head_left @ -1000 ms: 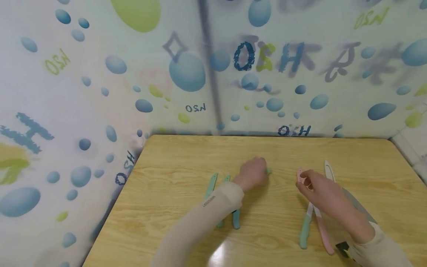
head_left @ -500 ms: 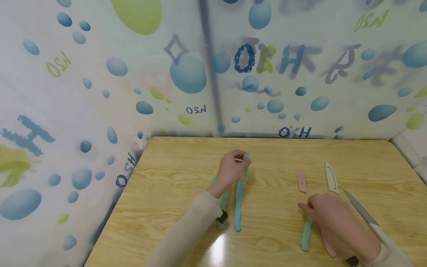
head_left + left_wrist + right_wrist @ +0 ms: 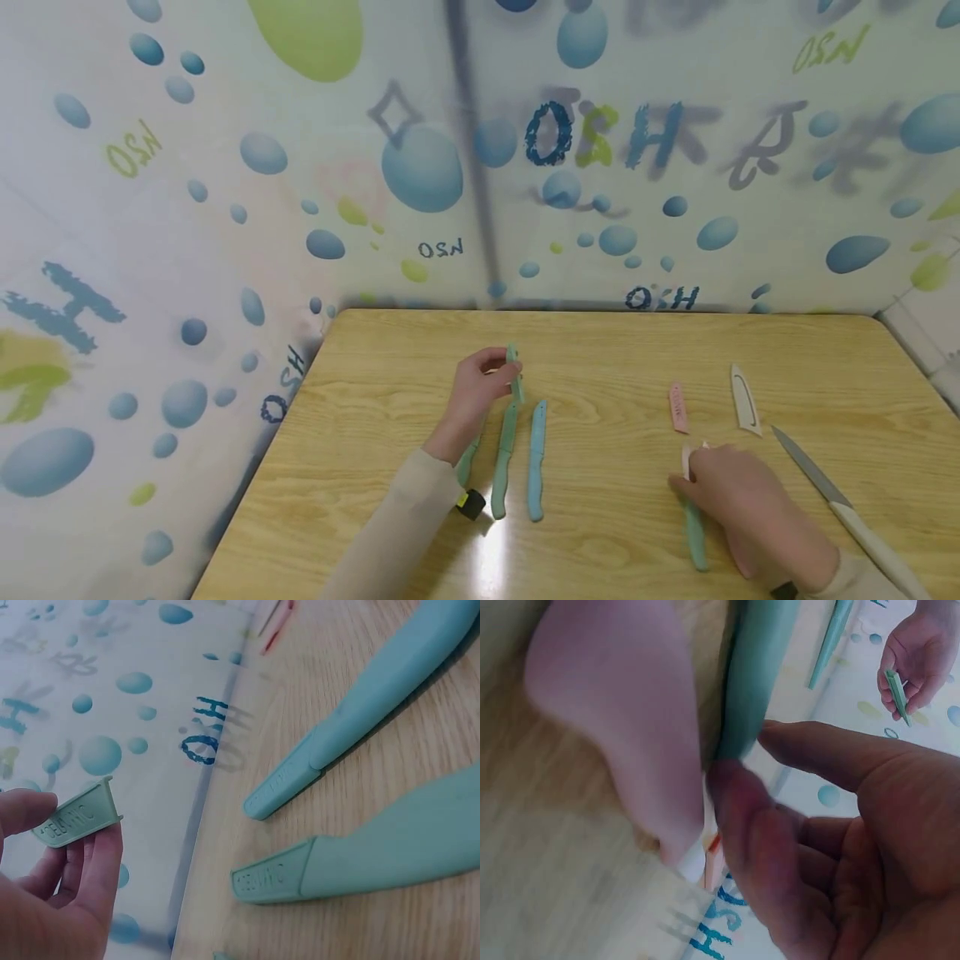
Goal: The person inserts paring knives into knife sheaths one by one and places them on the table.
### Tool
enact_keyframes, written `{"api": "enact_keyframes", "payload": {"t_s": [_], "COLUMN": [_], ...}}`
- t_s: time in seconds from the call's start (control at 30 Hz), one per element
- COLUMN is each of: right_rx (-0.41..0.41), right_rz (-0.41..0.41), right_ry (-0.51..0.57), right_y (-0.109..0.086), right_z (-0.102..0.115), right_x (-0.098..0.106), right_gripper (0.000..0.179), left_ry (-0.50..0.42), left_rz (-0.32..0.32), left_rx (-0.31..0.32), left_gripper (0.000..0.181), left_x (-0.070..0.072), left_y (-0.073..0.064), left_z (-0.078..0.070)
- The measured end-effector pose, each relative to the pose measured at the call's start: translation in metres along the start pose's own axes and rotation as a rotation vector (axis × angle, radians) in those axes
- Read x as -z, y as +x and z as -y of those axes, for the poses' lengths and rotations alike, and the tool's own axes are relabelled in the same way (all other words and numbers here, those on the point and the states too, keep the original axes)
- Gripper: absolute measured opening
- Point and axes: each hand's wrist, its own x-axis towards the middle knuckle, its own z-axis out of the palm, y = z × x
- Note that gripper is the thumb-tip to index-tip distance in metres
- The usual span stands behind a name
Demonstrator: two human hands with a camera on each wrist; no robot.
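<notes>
Monitoring remotely, I watched the left hand (image 3: 474, 392), fingers closed to its width, pinch a green sheath (image 3: 82, 815) over the tabletop (image 3: 615, 475) toward eleven o'clock, probably keeping its mouth clear; the right hand (image 3: 735, 487) had fingers curled on a green-handled knife (image 3: 696, 537) toward four. The left wrist view revealed raised lettering (image 3: 69, 819), unreadable from the head.

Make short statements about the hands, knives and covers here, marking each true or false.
1. The left hand pinches a small mint-green embossed cover. True.
2. The right hand touches the light-blue covered knife. False: it touches the green-handled knife.
3. The long knife with white handle and grey blade is uncovered. True.
4. The small pink cover lies on the light wooden table. True.
5. The pink cover touches the long knife. False: they lie apart.
</notes>
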Motion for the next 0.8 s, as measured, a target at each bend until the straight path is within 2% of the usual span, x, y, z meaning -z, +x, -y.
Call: {"api": "enact_keyframes", "payload": {"t_s": [0.13,0.47,0.57,0.63,0.8], "right_rx": [0.01,0.09,0.087,0.062,0.017], "right_rz": [-0.016,-0.129,-0.135,-0.11,0.024], "right_ry": [0.02,0.031,0.043,0.049,0.038], "right_y": [0.001,0.004,0.005,0.004,0.003], "right_z": [0.004,0.012,0.013,0.013,0.011], "right_x": [-0.003,-0.01,-0.009,-0.007,-0.003], "right_gripper": [0.031,0.03,0.032,0.036,0.035], "left_ry": [-0.018,-0.047,-0.059,-0.069,-0.115], "left_rz": [-0.011,-0.008,-0.004,-0.004,-0.022], "left_rx": [0.022,0.061,0.067,0.065,0.053], "left_gripper": [0.033,0.04,0.041,0.04,0.035], "left_x": [0.003,0.004,0.004,0.005,0.007], "left_y": [-0.002,-0.005,-0.006,-0.007,-0.007], "left_z": [0.0,0.002,0.003,0.003,0.002]}}
